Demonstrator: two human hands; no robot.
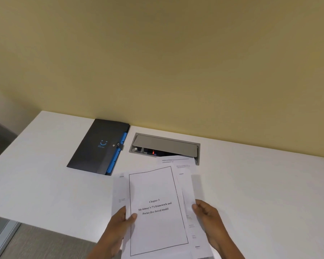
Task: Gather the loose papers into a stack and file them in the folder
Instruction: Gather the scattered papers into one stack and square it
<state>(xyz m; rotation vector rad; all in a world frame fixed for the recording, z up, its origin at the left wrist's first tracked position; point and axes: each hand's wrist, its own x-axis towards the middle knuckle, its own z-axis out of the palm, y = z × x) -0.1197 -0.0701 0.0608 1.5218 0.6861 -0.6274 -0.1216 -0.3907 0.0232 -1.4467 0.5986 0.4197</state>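
A loose, uneven stack of white printed papers [153, 186] is held over the near part of the white table; the top sheet has a framed title page reading "Chapter 3". My left hand [120, 223] grips the stack's left edge, thumb on the top sheet. My right hand [206, 212] holds the right edge, where several sheets stick out sideways. A black folder [94, 146] with a snap clasp and blue tabs along its right side lies shut on the table, beyond the papers and to the left.
A grey cable box [166, 144] with its lid partly raised is sunk into the table [260, 184] behind the papers, next to the yellow wall. The table's near left edge drops to a grey floor [45, 242].
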